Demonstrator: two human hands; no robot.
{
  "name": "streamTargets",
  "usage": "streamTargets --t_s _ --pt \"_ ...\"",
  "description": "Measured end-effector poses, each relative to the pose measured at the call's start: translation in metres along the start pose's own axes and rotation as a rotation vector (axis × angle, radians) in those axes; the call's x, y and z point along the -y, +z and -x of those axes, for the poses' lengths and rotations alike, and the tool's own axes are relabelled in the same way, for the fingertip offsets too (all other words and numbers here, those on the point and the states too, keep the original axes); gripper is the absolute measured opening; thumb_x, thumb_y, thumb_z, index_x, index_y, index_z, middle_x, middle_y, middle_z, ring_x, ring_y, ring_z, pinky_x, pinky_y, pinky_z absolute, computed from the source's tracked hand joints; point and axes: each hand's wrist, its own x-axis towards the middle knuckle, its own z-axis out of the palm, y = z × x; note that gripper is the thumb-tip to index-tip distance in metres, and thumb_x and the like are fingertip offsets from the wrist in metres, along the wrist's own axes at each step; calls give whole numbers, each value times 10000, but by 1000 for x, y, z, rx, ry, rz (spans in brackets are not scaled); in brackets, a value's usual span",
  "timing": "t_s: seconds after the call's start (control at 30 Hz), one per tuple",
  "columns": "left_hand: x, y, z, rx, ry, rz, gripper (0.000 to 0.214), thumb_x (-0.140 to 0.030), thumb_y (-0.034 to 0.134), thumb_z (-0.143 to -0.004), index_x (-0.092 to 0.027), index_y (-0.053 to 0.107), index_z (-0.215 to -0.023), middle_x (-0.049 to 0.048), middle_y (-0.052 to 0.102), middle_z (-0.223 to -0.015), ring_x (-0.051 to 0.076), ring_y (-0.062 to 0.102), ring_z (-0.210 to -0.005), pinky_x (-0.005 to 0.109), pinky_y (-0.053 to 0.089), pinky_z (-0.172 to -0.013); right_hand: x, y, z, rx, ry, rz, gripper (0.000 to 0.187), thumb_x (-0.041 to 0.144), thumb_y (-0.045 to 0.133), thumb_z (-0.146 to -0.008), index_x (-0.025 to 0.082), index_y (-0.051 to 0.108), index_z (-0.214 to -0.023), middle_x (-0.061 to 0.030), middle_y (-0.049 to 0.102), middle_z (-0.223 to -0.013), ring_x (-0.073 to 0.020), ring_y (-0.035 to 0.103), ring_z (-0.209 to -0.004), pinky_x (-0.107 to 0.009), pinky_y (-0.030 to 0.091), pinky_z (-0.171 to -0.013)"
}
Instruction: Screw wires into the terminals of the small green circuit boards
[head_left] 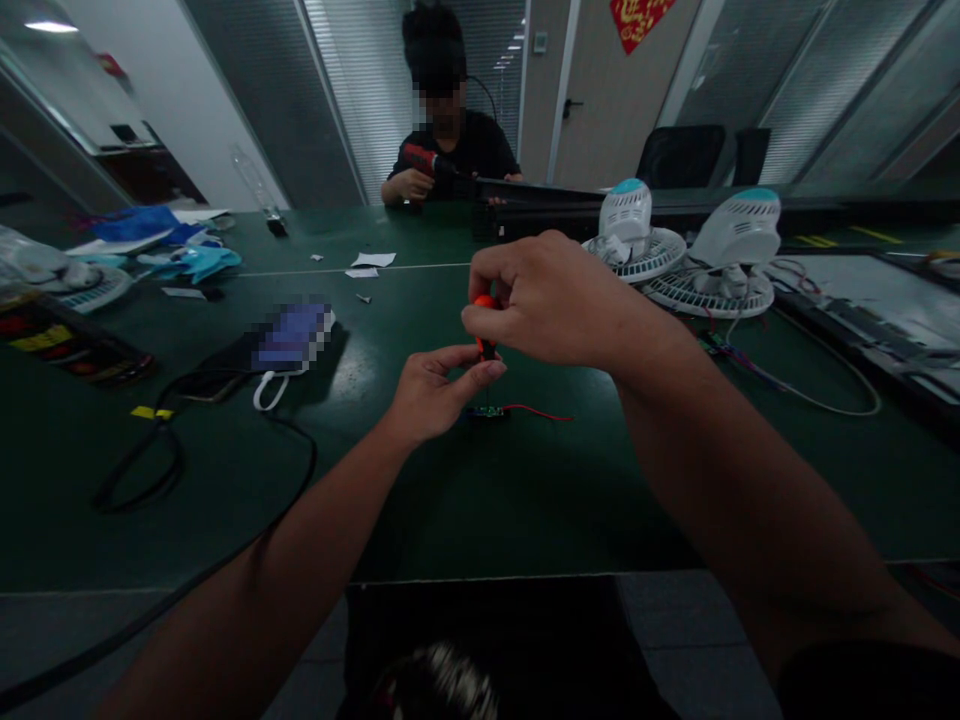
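My right hand (536, 300) grips the red top of a small screwdriver (486, 318) from above. Lower on the same tool, the thumb and fingers of my left hand (442, 388) pinch around the dark part of its handle. The screwdriver stands upright, and its thin shaft runs down to a small green circuit board (487, 411) on the table. Whether the tip sits in a screw is too small to tell. A red wire (540, 411) trails from the board to the right.
White fans (712, 285) lie face down at right beside a flat panel (862, 290). A phone (292, 335) with a black cable (311, 460) lies left. Across the green table (480, 510) a person (450, 145) holds a red power drill (424, 160). Paper scraps (373, 260) lie between.
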Motion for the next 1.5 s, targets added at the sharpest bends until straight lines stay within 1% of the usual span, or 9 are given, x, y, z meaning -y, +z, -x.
streamTargets --t_s 0.27,0.37,0.53,0.67,0.8,0.9,1.07,1.27,1.5 --pt "-3 0 0 -11 -14 -6 214 -436 792 -836 -239 831 -911 33 833 -931 222 757 -890 341 584 -825 0 0 0 -1 -3 13 192 274 606 -842 189 758 -923 -46 738 -826 -191 648 -798 -299 379 -688" --pt "-2 0 -1 -22 -9 -23 218 -445 794 -834 -237 830 -888 34 824 -892 210 743 -835 335 576 -785 0 0 0 13 4 18 199 297 619 -851 192 759 -945 -47 741 -835 -193 652 -795 -301 381 -686" --pt "-2 1 -3 -34 9 -45 219 -449 803 -819 -231 822 -814 20 799 -806 189 708 -746 319 551 -710 1 1 -1 13 35 52 249 411 667 -873 193 758 -953 -63 745 -890 -227 672 -871 -311 402 -715" --pt "-2 3 -4 -57 9 -24 198 -435 817 -803 -242 826 -845 8 814 -832 180 721 -757 304 563 -721 2 2 -2 -43 86 75 343 514 663 -896 189 758 -952 -87 745 -926 -264 674 -950 -337 433 -770" --pt "0 4 -5 -96 37 -53 183 -420 822 -798 -241 822 -837 10 819 -838 184 738 -772 302 584 -744 3 2 -3 -80 126 75 378 554 662 -898 191 763 -936 -95 751 -931 -270 675 -957 -349 445 -797" --pt "1 4 -5 -114 46 -79 188 -427 831 -792 -245 821 -836 10 822 -839 193 747 -776 308 593 -749 4 1 -2 -95 146 76 369 548 674 -890 193 763 -938 -94 756 -934 -261 679 -925 -344 446 -786" --pt "0 4 -4 -128 67 -82 131 -370 842 -783 -245 822 -815 -2 819 -820 171 739 -742 279 577 -717 5 1 -1 -97 143 79 336 528 678 -890 206 764 -931 -76 756 -904 -248 678 -889 -335 441 -766" --pt "1 6 -4 -139 90 -80 156 -390 845 -783 -238 818 -802 -5 815 -805 174 736 -735 285 570 -711 7 2 -2 -104 167 86 328 523 683 -890 210 758 -949 -76 753 -909 -249 673 -886 -339 441 -770" --pt "3 7 -2 -147 126 -97 140 -373 860 -787 -244 809 -804 -8 810 -799 160 714 -691 287 575 -691 8 3 -1 -106 129 105 220 418 668 -913 210 741 -912 -65 745 -905 -237 665 -893 -332 429 -757"
